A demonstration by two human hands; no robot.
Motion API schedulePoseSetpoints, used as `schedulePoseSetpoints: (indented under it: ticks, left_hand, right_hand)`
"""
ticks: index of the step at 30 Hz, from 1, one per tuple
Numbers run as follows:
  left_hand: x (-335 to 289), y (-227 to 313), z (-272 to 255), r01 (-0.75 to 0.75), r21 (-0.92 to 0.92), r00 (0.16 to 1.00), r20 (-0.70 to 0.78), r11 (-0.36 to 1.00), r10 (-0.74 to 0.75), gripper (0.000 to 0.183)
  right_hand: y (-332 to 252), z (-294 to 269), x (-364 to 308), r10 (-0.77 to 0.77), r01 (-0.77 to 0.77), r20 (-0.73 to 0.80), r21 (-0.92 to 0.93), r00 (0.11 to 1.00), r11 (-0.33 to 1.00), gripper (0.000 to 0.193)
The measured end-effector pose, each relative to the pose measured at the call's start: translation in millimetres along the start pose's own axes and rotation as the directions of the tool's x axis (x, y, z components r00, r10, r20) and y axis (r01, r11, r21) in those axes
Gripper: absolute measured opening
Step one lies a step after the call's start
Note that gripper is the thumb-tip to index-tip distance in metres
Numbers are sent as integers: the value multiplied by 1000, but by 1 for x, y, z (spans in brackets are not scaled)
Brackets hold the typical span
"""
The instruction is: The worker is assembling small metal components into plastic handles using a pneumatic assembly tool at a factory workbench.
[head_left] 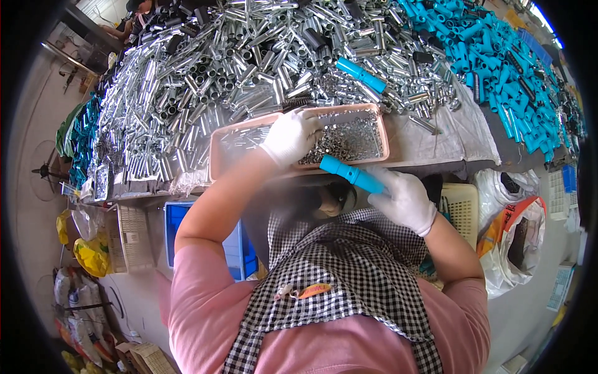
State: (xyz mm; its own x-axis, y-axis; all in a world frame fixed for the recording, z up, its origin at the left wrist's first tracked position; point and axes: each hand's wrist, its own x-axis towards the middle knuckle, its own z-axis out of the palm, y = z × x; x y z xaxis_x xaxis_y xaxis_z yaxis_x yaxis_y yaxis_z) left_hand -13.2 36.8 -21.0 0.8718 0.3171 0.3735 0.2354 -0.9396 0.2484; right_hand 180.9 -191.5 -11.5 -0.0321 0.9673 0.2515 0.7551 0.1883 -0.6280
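Note:
My right hand [405,199], in a white glove, is wrapped round the near end of a blue plastic tube [349,173]. The tube slants up and left, its free end close to the front rim of a shallow pink tray [385,140]. Over the middle of that tray is my left hand [291,137], also gloved, its fingers curled down beside a heap of small metal parts [339,142]. Whatever its fingertips pinch is too small to make out. Thin metal pins [240,138] lie in the tray's left part.
Behind the tray rises a large pile of metal tubes [218,68], with another blue tube [362,76] on it. More blue plastic pieces [498,68] are heaped at the right. Below the table edge stand a blue crate [177,230], a cream basket [462,209] and white sacks [507,249].

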Motion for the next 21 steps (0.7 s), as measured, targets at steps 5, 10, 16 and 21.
schedulePoseSetpoints:
  ticks: [5,10,16,21]
  left_hand:
    - [-7,13,-7,136,-164,987,-58,977,-147,10]
    - [-15,45,-12,-28,-178,978,-210,984,-11,14]
    - [-14,42,2,8,-247,959,-273,969,-78,14]
    - [-16,62,1,-244,-261,949,-261,934,175,21]
  right_hand:
    - [2,3,0,-1,1,-15,-29,1000,1000,51]
    - [-1,5,5,12,-12,22,-29,1000,1000,52]
    - [-1,10,12,0,0,-36,8,999,1000,48]
    - [-3,10,16,4,-4,9,36,1000,999,49]
